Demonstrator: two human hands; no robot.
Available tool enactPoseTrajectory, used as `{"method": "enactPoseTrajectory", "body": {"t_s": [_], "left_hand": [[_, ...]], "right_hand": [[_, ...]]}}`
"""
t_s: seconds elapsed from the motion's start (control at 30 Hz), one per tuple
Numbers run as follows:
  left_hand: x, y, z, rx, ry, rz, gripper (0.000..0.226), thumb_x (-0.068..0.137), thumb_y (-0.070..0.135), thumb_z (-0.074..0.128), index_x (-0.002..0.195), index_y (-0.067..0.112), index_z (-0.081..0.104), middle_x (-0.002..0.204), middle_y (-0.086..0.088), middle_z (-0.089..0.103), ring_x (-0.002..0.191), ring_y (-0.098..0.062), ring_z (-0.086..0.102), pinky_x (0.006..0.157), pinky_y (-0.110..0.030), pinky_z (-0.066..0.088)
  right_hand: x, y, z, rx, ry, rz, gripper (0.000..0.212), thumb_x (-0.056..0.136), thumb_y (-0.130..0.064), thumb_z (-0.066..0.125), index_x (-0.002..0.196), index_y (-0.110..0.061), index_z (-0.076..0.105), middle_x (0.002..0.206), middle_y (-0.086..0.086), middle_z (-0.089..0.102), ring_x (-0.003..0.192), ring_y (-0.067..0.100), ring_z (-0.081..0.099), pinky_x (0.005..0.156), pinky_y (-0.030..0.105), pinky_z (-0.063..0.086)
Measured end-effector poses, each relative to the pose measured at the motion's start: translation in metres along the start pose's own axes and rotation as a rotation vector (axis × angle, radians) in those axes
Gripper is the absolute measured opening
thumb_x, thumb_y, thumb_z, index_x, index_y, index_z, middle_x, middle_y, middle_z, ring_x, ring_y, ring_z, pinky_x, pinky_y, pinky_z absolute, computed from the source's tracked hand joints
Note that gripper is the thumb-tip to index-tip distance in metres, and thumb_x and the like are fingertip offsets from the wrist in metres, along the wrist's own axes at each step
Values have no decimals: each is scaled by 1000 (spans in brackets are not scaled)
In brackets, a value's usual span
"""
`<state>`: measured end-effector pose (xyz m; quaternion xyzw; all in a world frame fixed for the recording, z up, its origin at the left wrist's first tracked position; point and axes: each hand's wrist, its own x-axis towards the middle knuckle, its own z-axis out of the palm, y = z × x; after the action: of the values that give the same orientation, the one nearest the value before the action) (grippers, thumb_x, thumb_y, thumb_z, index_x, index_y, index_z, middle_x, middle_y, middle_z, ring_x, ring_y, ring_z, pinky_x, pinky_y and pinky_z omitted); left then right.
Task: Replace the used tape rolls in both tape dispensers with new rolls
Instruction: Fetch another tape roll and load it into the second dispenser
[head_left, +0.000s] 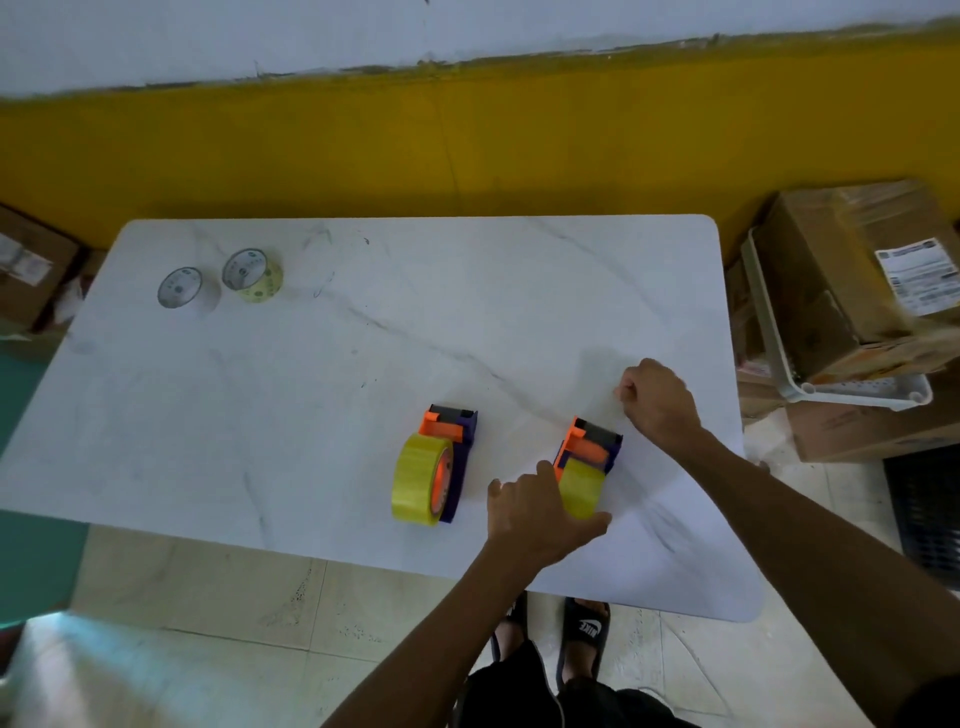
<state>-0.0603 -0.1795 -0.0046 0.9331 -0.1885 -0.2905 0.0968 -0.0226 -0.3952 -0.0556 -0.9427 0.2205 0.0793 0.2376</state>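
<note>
White marble-patterned table (363, 364) stands against a yellow-painted wall band (467, 145), and I take the right tape dispenser (589, 457) as my landmark. It sits near the table's front right part, orange and purple, with a yellow tape roll (581, 491) mounted on its near end. My left hand (540, 514) wraps around that roll, thumb on the near right side and fingers over the left, clamped on it. My right hand (660, 402) is just beyond and to the right of the dispenser's far end, fingers curled into a pinch; a thin clear strip of tape seems to run from the dispenser's head to those fingers, though it is too faint to be sure.

Just left of the landmark lies the second tape dispenser (452, 457), apart from it, carrying its own full yellow roll (421, 480). Far off to the left and back from the landmark, near the table's far left corner, two nearly spent rolls stand side by side: a whitish one (187, 293) and a pale yellow one (254, 275). To the right of the landmark, off the table, cardboard boxes (852, 280) are stacked with a white tray (779, 338).
</note>
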Motion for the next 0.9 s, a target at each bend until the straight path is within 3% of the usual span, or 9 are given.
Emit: {"method": "enactPoseTrajectory", "body": {"t_s": [0.1,0.23,0.43,0.6,0.7,0.77,0.9], "left_hand": [[-8,-11,2,18,-26,-14,70,68,72,55,106,13,48,91,-3,66,87,-28,64,93,-43,41],[-14,-8,0,-57,-48,-33,46,72,47,64,95,16,39,72,6,44,74,-24,52,67,-32,42],[-20,-19,4,-185,-12,-26,43,70,42,66,96,16,43,80,2,60,73,-24,64,66,-36,54],[-31,-30,2,-294,101,18,46,71,38,71,104,16,49,83,0,65,74,-22,65,65,-37,55],[-35,-30,-5,-349,135,35,47,71,41,71,106,21,48,83,1,63,74,-20,65,64,-39,57],[-37,-30,-8,-365,156,51,48,72,45,72,107,24,47,83,3,62,73,-17,64,63,-39,58],[-38,-25,-11,-386,206,60,46,71,54,70,100,27,47,78,4,62,67,-14,63,59,-40,57]], "right_hand": [[8,12,-8,-7,79,-25,22,92,-17,58,83,0,66,90,19,58,84,37,61,71,35,45],[13,12,-8,23,110,-43,23,94,-19,57,84,0,66,88,18,57,74,30,58,65,28,37],[6,15,8,213,86,15,22,92,-18,59,81,0,67,78,15,65,73,27,60,65,28,39],[-7,15,16,528,-166,89,18,88,-16,65,78,-2,67,64,13,65,54,22,61,52,28,54],[-16,12,15,886,-417,233,12,88,5,55,85,0,66,74,19,63,67,30,61,59,29,58],[-23,13,14,1003,-523,258,22,87,7,49,93,-6,66,83,20,63,74,29,59,65,33,53],[-38,9,15,1226,-549,304,25,87,4,47,92,-14,63,83,15,57,69,23,49,62,30,40]]}}
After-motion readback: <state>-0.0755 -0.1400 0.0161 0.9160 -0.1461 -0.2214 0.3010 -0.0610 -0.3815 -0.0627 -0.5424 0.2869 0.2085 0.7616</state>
